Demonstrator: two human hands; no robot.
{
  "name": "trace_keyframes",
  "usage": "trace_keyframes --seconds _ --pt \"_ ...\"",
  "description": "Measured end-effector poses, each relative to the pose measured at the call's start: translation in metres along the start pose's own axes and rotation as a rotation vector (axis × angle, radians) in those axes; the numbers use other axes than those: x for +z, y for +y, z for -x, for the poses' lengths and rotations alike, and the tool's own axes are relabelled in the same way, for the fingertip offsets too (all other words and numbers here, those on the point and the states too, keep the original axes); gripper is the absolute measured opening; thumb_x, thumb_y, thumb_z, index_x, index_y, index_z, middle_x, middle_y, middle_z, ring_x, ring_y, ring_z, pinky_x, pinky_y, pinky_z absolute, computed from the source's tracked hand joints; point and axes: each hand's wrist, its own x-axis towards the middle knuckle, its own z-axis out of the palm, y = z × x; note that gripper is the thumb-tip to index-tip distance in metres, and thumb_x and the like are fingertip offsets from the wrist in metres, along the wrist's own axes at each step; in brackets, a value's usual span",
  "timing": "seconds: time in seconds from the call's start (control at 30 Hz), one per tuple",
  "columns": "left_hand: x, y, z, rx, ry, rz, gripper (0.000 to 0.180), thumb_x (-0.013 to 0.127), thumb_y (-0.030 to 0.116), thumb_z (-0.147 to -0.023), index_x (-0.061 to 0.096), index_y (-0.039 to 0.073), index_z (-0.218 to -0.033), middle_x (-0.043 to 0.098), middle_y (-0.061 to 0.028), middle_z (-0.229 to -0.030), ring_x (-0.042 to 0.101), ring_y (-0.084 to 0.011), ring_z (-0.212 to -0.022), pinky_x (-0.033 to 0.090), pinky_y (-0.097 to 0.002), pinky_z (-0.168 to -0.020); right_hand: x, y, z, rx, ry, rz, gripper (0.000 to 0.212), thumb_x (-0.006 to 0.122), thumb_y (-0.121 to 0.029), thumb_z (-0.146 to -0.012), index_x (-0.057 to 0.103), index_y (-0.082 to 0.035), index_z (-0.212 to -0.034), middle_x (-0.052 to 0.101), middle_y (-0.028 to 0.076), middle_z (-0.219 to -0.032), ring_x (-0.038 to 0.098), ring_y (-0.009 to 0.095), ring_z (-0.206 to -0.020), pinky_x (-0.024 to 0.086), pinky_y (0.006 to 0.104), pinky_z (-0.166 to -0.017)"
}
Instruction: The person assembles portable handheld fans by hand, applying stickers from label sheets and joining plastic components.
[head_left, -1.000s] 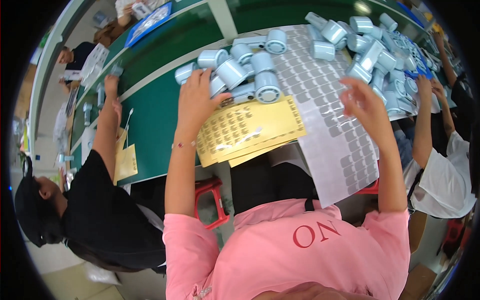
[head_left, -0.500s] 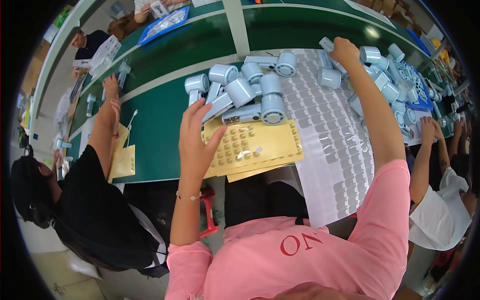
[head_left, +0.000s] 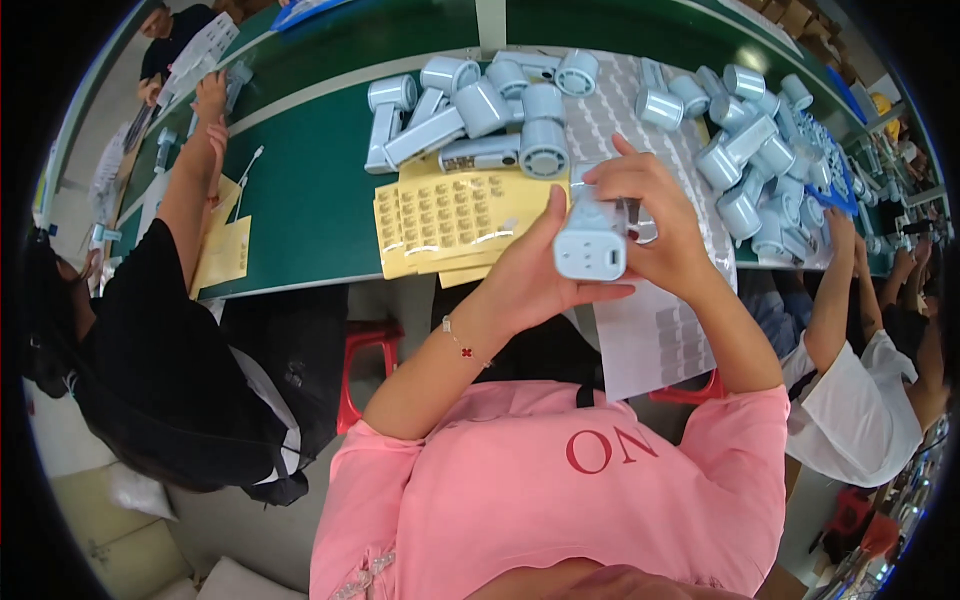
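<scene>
- light-blue device (head_left: 590, 256) at the centre of the frame, its end face toward the camera;
- right hand (head_left: 662, 212) — fingers curled over its upper right, pinching it;
- left hand (head_left: 520, 272) — thumb spread from fingers reaching beneath it; whether they press it, I cannot tell;
- yellow label sheets (head_left: 440, 222) left of centre, below a pile of similar devices (head_left: 480, 107); a second pile (head_left: 752, 138), upper right
</scene>
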Motion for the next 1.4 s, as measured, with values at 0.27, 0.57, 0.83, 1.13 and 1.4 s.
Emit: trace_keyframes --seconds 0.27,0.57,0.83,1.13,1.4 --pt "-0.001 -0.014 0.007 0.181 -0.134 0.082 0.061 0.03 0.058 -0.09 0.035 0.01 -0.129 0.05 -0.0078 -0.118 0.055 -0.0192 -0.105 0.048 -0.0381 -0.087 0.012 -0.02 0.01 -0.159 -0.09 0.057 0.045 0.066 0.004 -0.05 0.054 -0.003 -0.092 0.054 0.012 -0.098 0.054 0.031 -0.101 0.028 0.0554 -0.103" --pt "-0.007 -0.005 0.019 0.172 0.178 0.2 0.037 0.045 0.038 -0.093 0.047 0.007 -0.114 0.054 -0.0063 -0.105 0.056 -0.0181 -0.093 0.049 -0.0365 -0.078 0.001 -0.046 0.024 0.106 -0.383 -0.201 0.025 0.062 -0.003 -0.071 0.06 -0.006 -0.096 0.055 0.006 -0.111 0.049 0.029 -0.114 0.043 0.0343 -0.092" --pt "-0.015 0.007 0.026 0.44 0.547 -0.749 0.033 0.064 0.024 -0.083 0.05 -0.002 -0.098 0.056 -0.0076 -0.08 0.061 -0.0164 -0.066 0.053 -0.0315 -0.063 -0.035 -0.011 0.13 0.565 -0.455 0.146 0.02 0.061 0.005 -0.072 0.055 -0.003 -0.089 0.049 0.008 -0.091 0.053 0.024 -0.084 0.044 0.0312 -0.072" --pt "-0.024 0.007 0.026 0.38 0.342 -0.093 0.051 0.046 0.042 -0.091 0.05 -0.007 -0.106 0.057 -0.0102 -0.082 0.063 -0.023 -0.071 0.054 -0.043 -0.077 -0.041 -0.01 0.122 0.529 -0.627 0.169 0.019 0.057 0.003 -0.072 0.049 -0.002 -0.089 0.047 0.01 -0.093 0.055 0.023 -0.082 0.046 0.0299 -0.07" --pt "-0.017 0.01 0.025 0.332 0.311 0.165 0.044 0.052 0.039 -0.09 0.052 -0.004 -0.102 0.056 -0.0122 -0.085 0.059 -0.0214 -0.075 0.052 -0.0448 -0.082 -0.041 -0.018 0.127 0.495 -0.603 0.339 0.02 0.06 0.001 -0.071 0.05 -0.002 -0.087 0.051 0.008 -0.101 0.055 0.025 -0.083 0.046 0.0324 -0.071"
